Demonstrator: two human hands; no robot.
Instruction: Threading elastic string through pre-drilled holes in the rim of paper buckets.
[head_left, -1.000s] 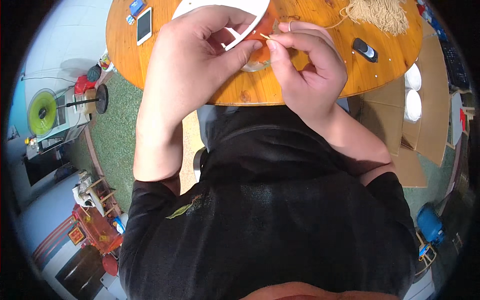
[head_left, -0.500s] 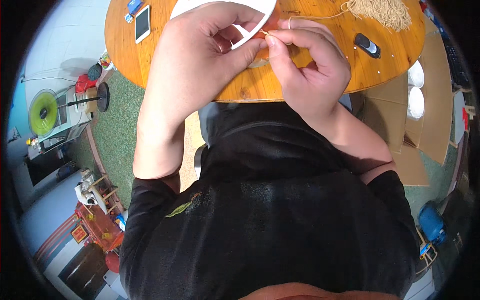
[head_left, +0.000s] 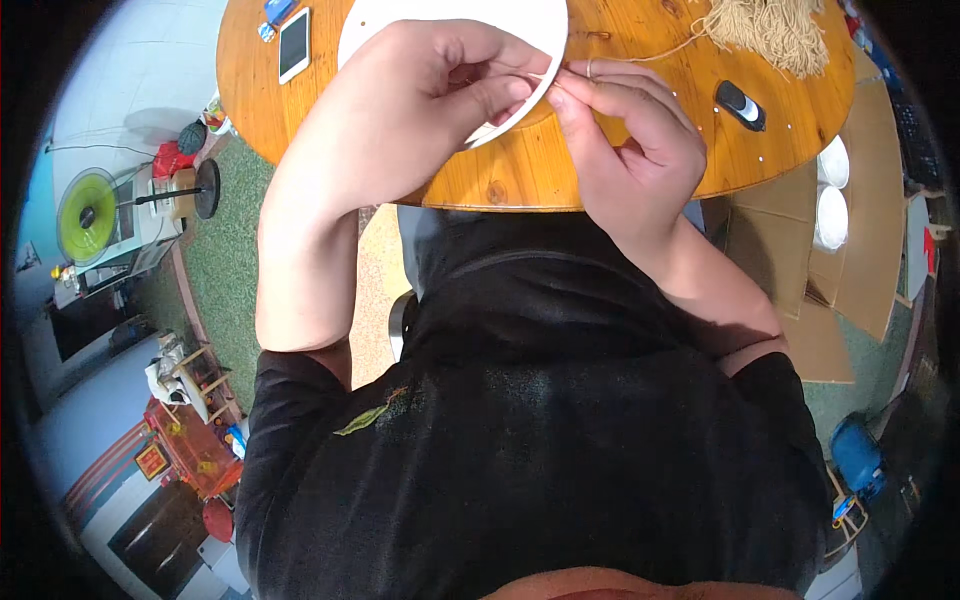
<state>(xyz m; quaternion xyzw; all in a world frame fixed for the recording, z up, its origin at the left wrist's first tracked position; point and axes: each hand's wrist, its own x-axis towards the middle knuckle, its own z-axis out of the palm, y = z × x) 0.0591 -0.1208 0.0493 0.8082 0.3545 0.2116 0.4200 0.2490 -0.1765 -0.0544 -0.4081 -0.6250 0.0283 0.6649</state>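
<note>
A round white disc (head_left: 522,14), like a plate or flat lid, is tilted over the table under my left hand (head_left: 425,95). My left fingers and thumb are closed at its right rim and hold it there. My right hand (head_left: 640,135) pinches at the same rim, thumb against forefinger, on a thin end of beige yarn. The tip of that end is hard to make out between the fingers. A yarn strand (head_left: 675,50) passes around a right finger and runs to a beige yarn bundle (head_left: 775,35) at the far right.
On the round wooden table (head_left: 500,190) lie a white phone (head_left: 294,46) at the left and a small black object with a pale patch (head_left: 740,105) at the right. Opened cardboard (head_left: 860,220) with white round containers (head_left: 831,215) stands beyond the right edge. A green fan (head_left: 87,218) is at the left.
The disc has turned flatter and shifted right, so more of its face shows. My right fingers have drawn slightly away from my left thumb, to the outer side of the rim.
</note>
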